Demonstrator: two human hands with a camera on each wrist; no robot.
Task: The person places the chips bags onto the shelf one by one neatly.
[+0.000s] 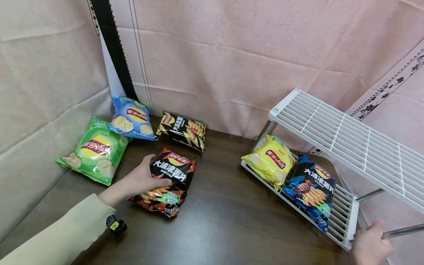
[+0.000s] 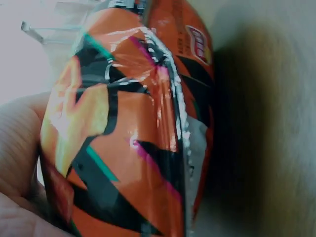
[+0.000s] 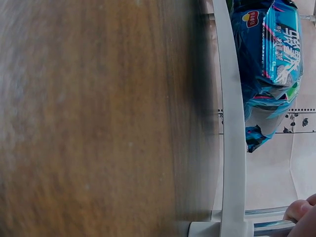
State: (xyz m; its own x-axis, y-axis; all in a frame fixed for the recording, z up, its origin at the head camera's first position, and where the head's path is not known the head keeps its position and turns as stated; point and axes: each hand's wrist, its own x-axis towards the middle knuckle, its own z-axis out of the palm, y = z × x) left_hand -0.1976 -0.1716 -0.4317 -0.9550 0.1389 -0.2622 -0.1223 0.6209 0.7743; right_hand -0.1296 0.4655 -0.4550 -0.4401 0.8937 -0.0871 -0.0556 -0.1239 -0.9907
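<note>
My left hand [image 1: 143,179] grips a black-and-red bag of chips [image 1: 179,180] from its left side, with the thumb across its front. Close up in the left wrist view, the bag's orange-and-black side and crimped seam [image 2: 180,113] fill the middle. At the lower right, my right hand [image 1: 372,244] holds a metal post [image 1: 402,231] of a white two-tier rack [image 1: 351,217]. On the rack's lower shelf lie a yellow bag of chips [image 1: 269,160] and a dark blue bag of chips [image 1: 311,191], the blue one also showing in the right wrist view.
Behind the left hand, a green chip bag [image 1: 99,151], a light blue one [image 1: 132,119] and a black-and-gold one [image 1: 182,130] lie near the cloth-covered walls [image 1: 232,66]. The rack's upper shelf [image 1: 341,136] overhangs the lower one. Brown tabletop [image 1: 218,221] spans the middle.
</note>
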